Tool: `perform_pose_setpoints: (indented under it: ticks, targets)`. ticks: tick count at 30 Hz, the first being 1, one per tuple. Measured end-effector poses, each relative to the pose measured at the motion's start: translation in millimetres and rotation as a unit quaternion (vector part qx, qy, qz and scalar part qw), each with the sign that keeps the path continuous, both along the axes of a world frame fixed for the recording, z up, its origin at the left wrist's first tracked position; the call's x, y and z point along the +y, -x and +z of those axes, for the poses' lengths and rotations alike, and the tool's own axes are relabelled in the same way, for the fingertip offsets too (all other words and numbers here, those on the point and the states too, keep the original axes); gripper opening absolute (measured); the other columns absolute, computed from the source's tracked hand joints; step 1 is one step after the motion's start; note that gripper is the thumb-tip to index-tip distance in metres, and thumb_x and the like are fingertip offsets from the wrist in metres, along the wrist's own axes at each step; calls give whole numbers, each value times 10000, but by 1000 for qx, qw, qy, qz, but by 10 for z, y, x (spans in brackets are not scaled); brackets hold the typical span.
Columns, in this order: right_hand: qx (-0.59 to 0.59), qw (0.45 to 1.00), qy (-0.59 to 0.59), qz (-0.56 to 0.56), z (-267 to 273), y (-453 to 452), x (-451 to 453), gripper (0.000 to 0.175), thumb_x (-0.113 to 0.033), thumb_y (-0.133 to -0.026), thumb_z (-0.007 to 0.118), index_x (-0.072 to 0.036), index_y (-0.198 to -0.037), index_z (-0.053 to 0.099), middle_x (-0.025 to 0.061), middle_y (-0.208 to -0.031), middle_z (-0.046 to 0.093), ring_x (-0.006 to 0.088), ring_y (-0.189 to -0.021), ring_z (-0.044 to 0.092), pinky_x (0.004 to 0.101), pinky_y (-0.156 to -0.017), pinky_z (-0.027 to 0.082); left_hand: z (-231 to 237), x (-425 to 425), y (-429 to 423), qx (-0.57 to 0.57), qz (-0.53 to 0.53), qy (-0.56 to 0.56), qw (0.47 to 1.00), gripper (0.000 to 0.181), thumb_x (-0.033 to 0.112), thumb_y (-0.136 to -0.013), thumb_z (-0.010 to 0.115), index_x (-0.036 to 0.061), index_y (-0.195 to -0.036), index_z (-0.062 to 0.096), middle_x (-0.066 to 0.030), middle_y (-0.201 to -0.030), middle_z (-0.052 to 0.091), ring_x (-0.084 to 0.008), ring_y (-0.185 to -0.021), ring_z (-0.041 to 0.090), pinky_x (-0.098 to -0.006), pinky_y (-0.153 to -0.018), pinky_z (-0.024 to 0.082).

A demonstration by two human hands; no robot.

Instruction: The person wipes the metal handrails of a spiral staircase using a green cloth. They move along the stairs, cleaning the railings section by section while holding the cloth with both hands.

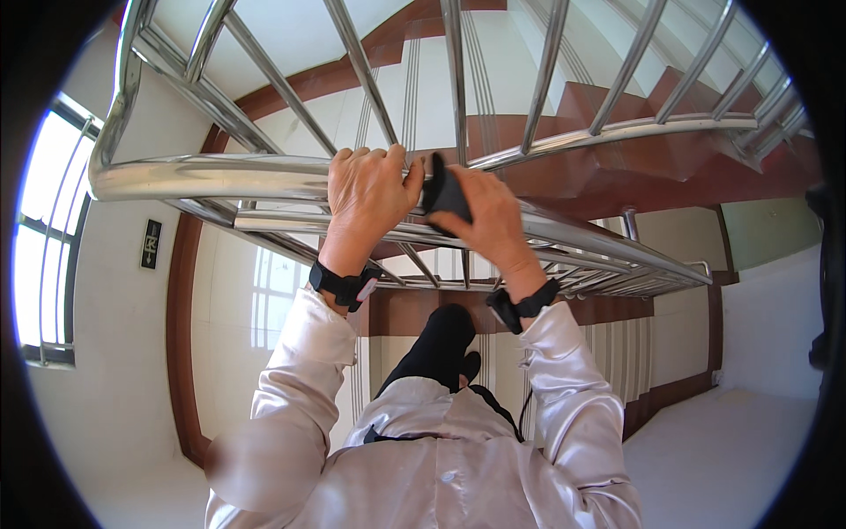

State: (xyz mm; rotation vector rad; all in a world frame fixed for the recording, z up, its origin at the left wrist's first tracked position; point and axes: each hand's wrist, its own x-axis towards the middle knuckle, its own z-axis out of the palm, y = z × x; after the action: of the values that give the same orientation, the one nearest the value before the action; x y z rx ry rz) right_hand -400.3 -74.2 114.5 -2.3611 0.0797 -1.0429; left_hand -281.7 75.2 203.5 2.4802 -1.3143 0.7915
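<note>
My left hand (373,188) grips the thick steel handrail (218,177) of a staircase, its fingers curled over the top. Just to the right, my right hand (492,215) holds a dark grey cloth or pad (453,196) bent around the same rail. The cloth's edge is slightly blurred, and I cannot tell exactly what it is made of. The two hands are close together. Both wrists wear black straps with small devices. Part of the rail is hidden behind my hands and the cloth.
Steel balusters (456,79) rise beyond the rail, with stairs (502,73) behind them. More rails slope down to the right. Below, my leg in black trousers (429,344) stands over striped steps. A barred window (49,231) and an exit sign (151,244) are on the left.
</note>
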Motion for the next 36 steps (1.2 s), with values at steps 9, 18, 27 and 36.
perform_pose_setpoints:
  ticks: [9,18,27,36]
  targets:
    - [203,958,-142,-145,-453,534,-922,542,-545,-1068,503,-61,-1064,749,226,-888,729,466,-936,676,540,-794,516,-15,-27,29,-4,5,12,1000,294,273,-930,748,79,-726,664,-82,-610,650,-287,-638,653,-413,-737,487]
    - [172,963,-46,-204,-1047,1062,-1512,496,-430,-1123,432,-40,-1031,725,194,-959,726,413,-982,651,533,-1001,445,-13,-53,28,-20,-15,19,1000,234,250,-931,760,98,-779,669,-48,-656,630,-259,-672,624,-393,-725,454]
    - [134,976,-67,-156,-581,546,-808,337,-335,-1027,619,-13,-1057,712,172,-966,724,402,-944,662,473,-908,490,-178,-413,216,24,-42,-136,989,269,337,-988,660,103,-855,661,-84,-787,639,-278,-768,631,-416,-749,452]
    - [135,983,-86,-91,-202,272,-629,342,-369,-1035,610,-56,-922,691,122,-833,695,348,-804,644,446,-738,483,-861,-451,638,60,-189,-89,976,503,231,-884,682,-92,-1269,694,-190,-1405,644,-350,-1330,615,-445,-1186,389]
